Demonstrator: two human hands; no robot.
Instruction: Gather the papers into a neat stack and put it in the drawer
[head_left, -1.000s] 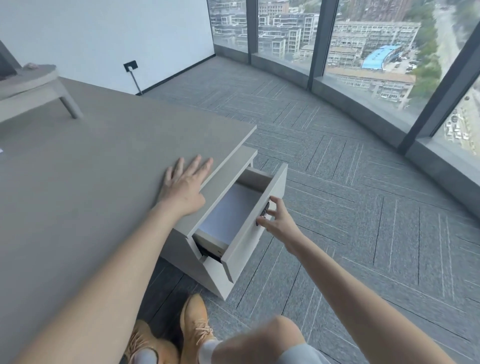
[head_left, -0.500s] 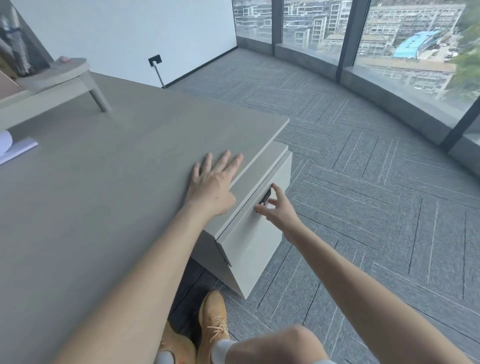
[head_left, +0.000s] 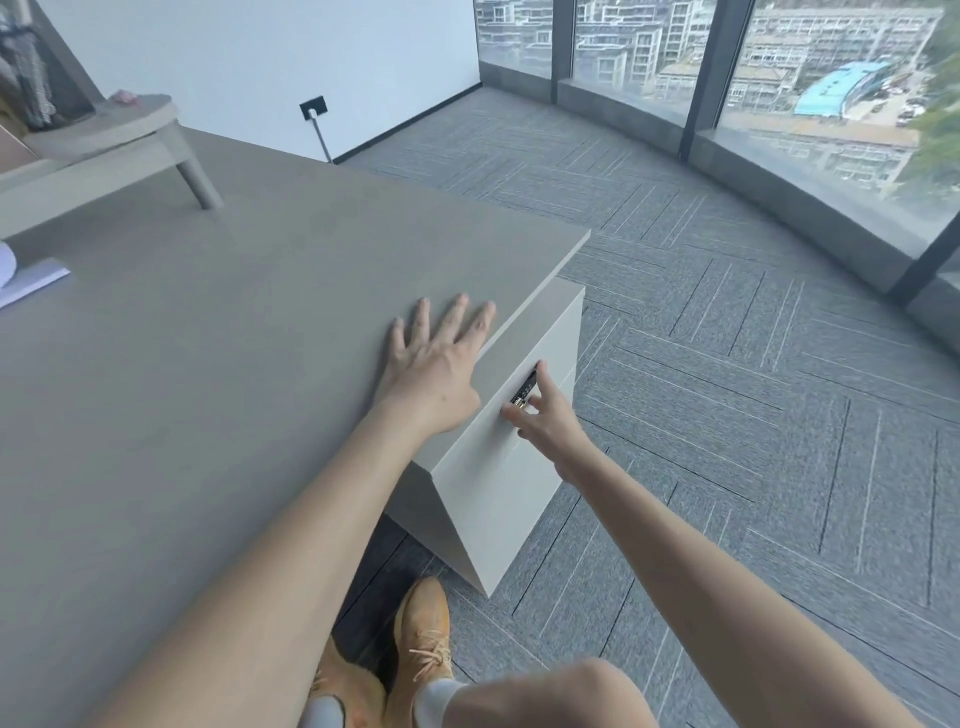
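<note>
A pale grey drawer cabinet (head_left: 498, 483) stands under the right end of the grey desk (head_left: 208, 374). Its top drawer (head_left: 524, 364) is pushed fully in. My right hand (head_left: 545, 415) touches the drawer front at the small dark lock (head_left: 524, 391), fingers spread, gripping nothing. Flat on the desk edge just above the cabinet lies my left hand (head_left: 436, 369), fingers apart. A white sheet of paper (head_left: 31, 280) lies at the desk's far left edge, partly cut off by the frame.
A grey monitor riser (head_left: 104, 145) stands on the desk at the back left. Grey carpet (head_left: 727, 415) stretches to the right towards a curved window wall (head_left: 779, 171). My tan shoes (head_left: 421, 649) and a knee (head_left: 550, 696) are below the cabinet.
The drawer, open a second ago, has slid fully into the cabinet under my right hand. My left hand stayed flat on the desk edge. The view turned left, revealing paper at the desk's left.
</note>
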